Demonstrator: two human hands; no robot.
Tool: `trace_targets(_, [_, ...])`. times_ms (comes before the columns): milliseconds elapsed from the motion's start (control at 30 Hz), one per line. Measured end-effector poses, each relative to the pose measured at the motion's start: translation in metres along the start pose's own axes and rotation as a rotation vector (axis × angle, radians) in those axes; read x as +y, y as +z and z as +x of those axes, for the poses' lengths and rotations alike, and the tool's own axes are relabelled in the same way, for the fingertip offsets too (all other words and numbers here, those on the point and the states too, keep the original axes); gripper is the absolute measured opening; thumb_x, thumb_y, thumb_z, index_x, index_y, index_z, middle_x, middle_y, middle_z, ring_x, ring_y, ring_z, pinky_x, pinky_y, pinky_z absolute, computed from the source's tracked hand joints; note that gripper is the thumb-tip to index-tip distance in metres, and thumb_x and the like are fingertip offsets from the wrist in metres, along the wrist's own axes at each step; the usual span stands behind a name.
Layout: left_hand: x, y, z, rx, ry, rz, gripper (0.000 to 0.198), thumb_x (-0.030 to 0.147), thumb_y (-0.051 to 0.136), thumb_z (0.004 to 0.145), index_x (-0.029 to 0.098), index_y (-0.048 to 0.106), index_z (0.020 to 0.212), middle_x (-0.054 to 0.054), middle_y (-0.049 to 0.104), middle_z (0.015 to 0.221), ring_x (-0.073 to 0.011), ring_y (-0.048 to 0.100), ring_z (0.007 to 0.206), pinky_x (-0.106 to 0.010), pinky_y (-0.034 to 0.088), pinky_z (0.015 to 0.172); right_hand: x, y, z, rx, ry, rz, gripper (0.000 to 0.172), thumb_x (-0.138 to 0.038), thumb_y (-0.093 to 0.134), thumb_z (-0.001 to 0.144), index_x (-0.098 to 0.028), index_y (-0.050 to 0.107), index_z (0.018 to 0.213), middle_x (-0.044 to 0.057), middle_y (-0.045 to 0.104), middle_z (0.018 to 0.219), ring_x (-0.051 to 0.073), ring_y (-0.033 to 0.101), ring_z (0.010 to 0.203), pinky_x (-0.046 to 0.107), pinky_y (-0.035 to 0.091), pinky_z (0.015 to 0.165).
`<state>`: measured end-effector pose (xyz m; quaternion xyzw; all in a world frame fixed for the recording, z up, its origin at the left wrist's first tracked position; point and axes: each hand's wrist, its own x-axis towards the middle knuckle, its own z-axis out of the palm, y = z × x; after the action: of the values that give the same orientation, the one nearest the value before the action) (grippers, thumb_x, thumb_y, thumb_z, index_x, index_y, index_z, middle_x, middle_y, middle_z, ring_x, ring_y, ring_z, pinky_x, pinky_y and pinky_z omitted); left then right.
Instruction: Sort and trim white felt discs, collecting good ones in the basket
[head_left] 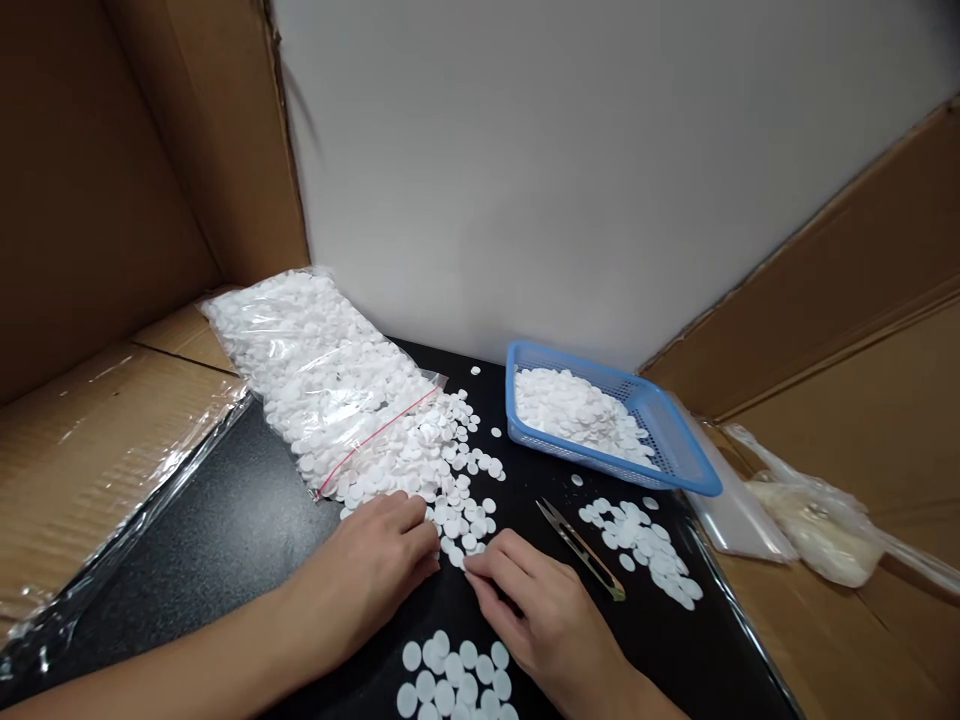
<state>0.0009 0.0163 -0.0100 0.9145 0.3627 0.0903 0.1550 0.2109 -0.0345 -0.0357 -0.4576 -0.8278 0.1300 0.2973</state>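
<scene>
Small white round discs [431, 432] spill out of a clear zip bag [322, 370] with a red seal line onto the black tabletop. At the near edge of this pile is my left hand [390, 545], its fingers curled; whatever they hold is hidden. My right hand [532, 600] faces it, thumb and forefinger pinched at a white disc [457, 557]. Closer to me lies a group of discs [454, 680], spread nearly flat. Right of my right hand rest thread snips [581, 550] and another loose cluster of discs [645, 545].
A blue plastic basket [682, 450] with a heap of white discs stands at the back right. Past the right table edge are a flat clear bag [750, 525] and a knotted plastic bag [825, 530]. Cardboard [97, 440] and a pale wall [480, 200] surround the table.
</scene>
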Motion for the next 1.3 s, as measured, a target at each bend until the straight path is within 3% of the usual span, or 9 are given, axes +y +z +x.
trace_targets(133, [0.001, 0.005, -0.002, 0.106, 0.122, -0.008, 0.016, 0.007, 0.060, 0.091, 0.017, 0.061, 0.079, -0.001, 0.060, 0.080, -0.0191, 0.056, 0.075, -0.030, 0.041, 0.066, -0.005, -0.009, -0.002, -0.150, 0.189, 0.171, 0.018, -0.010, 0.054, 0.090, -0.020, 0.063, 0.077, -0.001, 0.056, 0.072, 0.011, 0.054, 0.057, 0.021, 0.042, 0.051])
trace_targets(300, [0.008, 0.006, -0.003, 0.061, 0.232, -0.068, 0.017, 0.005, 0.065, 0.087, 0.018, 0.058, 0.078, -0.001, 0.059, 0.081, -0.0182, 0.054, 0.075, -0.030, 0.038, 0.066, -0.006, -0.017, 0.002, -0.260, 0.363, 0.293, 0.013, -0.012, 0.059, 0.087, -0.020, 0.067, 0.079, -0.001, 0.056, 0.075, 0.012, 0.054, 0.062, 0.022, 0.041, 0.056])
trace_targets(467, [0.004, 0.011, -0.002, 0.046, 0.159, -0.150, 0.023, 0.003, 0.071, 0.083, 0.020, 0.055, 0.086, 0.001, 0.059, 0.085, -0.0185, 0.054, 0.079, -0.030, 0.039, 0.070, -0.005, -0.024, 0.007, -0.251, 0.469, 0.369, 0.015, -0.011, 0.058, 0.085, -0.018, 0.067, 0.075, -0.002, 0.054, 0.072, 0.011, 0.049, 0.060, 0.022, 0.038, 0.055])
trace_targets(600, [0.002, 0.016, -0.003, 0.091, 0.119, -0.153, 0.023, 0.003, 0.066, 0.086, 0.021, 0.054, 0.091, 0.000, 0.059, 0.088, -0.0199, 0.053, 0.082, -0.031, 0.038, 0.072, -0.003, -0.030, 0.011, -0.201, 0.597, 0.439, 0.014, -0.016, 0.058, 0.084, -0.018, 0.065, 0.072, -0.004, 0.049, 0.062, 0.011, 0.044, 0.055, 0.022, 0.034, 0.051])
trace_targets(800, [0.001, 0.020, -0.004, 0.113, 0.075, -0.115, 0.018, 0.005, 0.063, 0.088, 0.021, 0.058, 0.094, -0.001, 0.058, 0.089, -0.0215, 0.052, 0.083, -0.033, 0.038, 0.073, 0.002, -0.030, 0.012, -0.224, 0.748, 0.529, 0.013, -0.023, 0.059, 0.082, -0.019, 0.061, 0.071, -0.007, 0.045, 0.054, 0.009, 0.042, 0.046, 0.020, 0.032, 0.044])
trace_targets(933, [-0.001, 0.019, -0.002, 0.118, 0.076, -0.146, 0.017, 0.005, 0.062, 0.088, 0.022, 0.061, 0.093, -0.001, 0.058, 0.089, -0.0212, 0.054, 0.084, -0.032, 0.039, 0.072, 0.003, -0.032, 0.012, -0.234, 0.711, 0.483, 0.016, -0.022, 0.055, 0.086, -0.018, 0.060, 0.072, -0.006, 0.046, 0.055, 0.008, 0.043, 0.044, 0.019, 0.032, 0.042])
trace_targets(1133, [-0.002, 0.013, -0.003, 0.105, 0.099, -0.212, 0.019, 0.006, 0.063, 0.088, 0.024, 0.066, 0.096, -0.001, 0.058, 0.088, -0.0197, 0.055, 0.084, -0.030, 0.041, 0.072, 0.004, -0.035, 0.012, -0.140, 0.495, 0.266, 0.015, -0.011, 0.053, 0.086, -0.020, 0.062, 0.077, -0.003, 0.052, 0.067, 0.012, 0.048, 0.058, 0.022, 0.037, 0.050])
trace_targets(1300, [-0.003, 0.005, -0.005, 0.041, 0.083, -0.262, 0.028, 0.007, 0.066, 0.086, 0.027, 0.068, 0.107, -0.002, 0.058, 0.093, -0.0200, 0.056, 0.086, -0.029, 0.043, 0.074, 0.004, -0.035, 0.011, -0.217, 0.480, 0.286, 0.014, -0.008, 0.060, 0.085, -0.021, 0.066, 0.086, -0.001, 0.056, 0.079, 0.012, 0.055, 0.065, 0.022, 0.044, 0.058])
